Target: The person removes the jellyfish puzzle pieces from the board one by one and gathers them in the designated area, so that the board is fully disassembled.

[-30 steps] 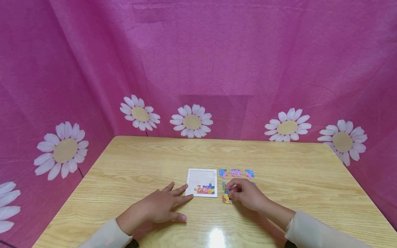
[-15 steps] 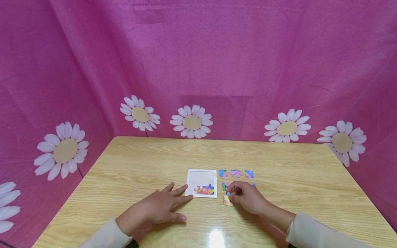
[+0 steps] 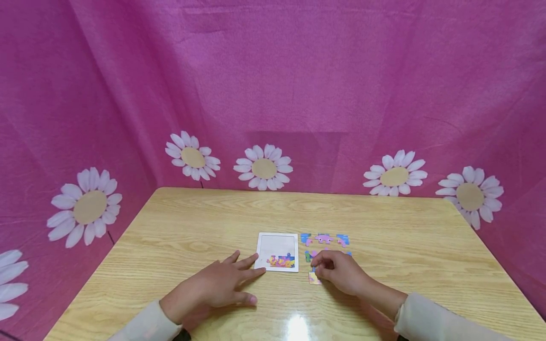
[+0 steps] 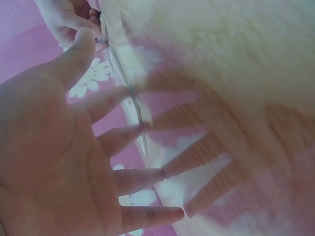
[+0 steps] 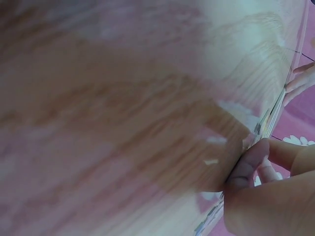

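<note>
My left hand (image 3: 230, 284) lies flat on the wooden table (image 3: 384, 218) with its fingers spread, and their tips touch the near left corner of a white puzzle tray (image 3: 277, 240). The left wrist view shows the open palm (image 4: 74, 162) beside the tray's edge (image 4: 133, 105). A row of colourful pieces (image 3: 281, 260) sits fitted along the tray's near side. To the right of the tray, my right hand (image 3: 321, 267) curls down and pinches a small yellow-pink puzzle piece (image 3: 314, 279) against the table. In the right wrist view the pinching fingers (image 5: 256, 172) hide the piece.
Several loose blue and pink puzzle pieces (image 3: 325, 238) lie just beyond my right hand. Pink cloth printed with white daisies (image 3: 263, 166) hangs round the table on three sides. Glare marks the table's near edge (image 3: 297, 327).
My right hand has crept slightly toward me and lowered over the small piece, which slid a little nearer. The left hand has not moved.
</note>
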Action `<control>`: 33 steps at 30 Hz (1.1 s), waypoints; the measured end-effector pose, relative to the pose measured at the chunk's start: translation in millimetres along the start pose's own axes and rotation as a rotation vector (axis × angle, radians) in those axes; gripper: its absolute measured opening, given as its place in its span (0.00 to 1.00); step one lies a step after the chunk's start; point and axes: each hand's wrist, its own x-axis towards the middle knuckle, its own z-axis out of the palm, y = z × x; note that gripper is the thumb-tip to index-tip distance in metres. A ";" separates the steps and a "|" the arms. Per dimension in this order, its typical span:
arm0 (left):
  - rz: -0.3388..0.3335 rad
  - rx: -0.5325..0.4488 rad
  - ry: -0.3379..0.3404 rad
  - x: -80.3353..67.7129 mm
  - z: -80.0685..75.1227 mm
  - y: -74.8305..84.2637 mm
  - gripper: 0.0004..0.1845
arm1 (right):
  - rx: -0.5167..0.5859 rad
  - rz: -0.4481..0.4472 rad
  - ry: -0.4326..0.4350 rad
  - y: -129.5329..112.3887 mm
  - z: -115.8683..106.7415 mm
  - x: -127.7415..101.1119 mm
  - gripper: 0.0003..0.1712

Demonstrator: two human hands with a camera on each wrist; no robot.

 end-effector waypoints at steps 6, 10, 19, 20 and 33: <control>-0.006 0.006 0.003 0.3 -1.8 1.9 0.40 | 0.010 -0.001 -0.003 1.4 -0.2 0.9 0.04; -0.005 0.015 0.006 1.4 -2.2 2.2 0.40 | 0.013 0.003 -0.003 1.2 -0.7 0.9 0.05; 0.014 0.018 0.018 3.8 -4.0 4.8 0.39 | 0.032 0.046 -0.002 -0.7 -1.2 3.3 0.05; 0.017 0.017 0.018 4.0 -4.4 5.2 0.39 | 0.042 0.053 -0.001 -1.3 -1.3 3.4 0.05; 0.021 0.055 -0.019 12.9 -0.5 9.6 0.41 | 0.131 0.030 -0.034 -3.9 -3.9 9.2 0.07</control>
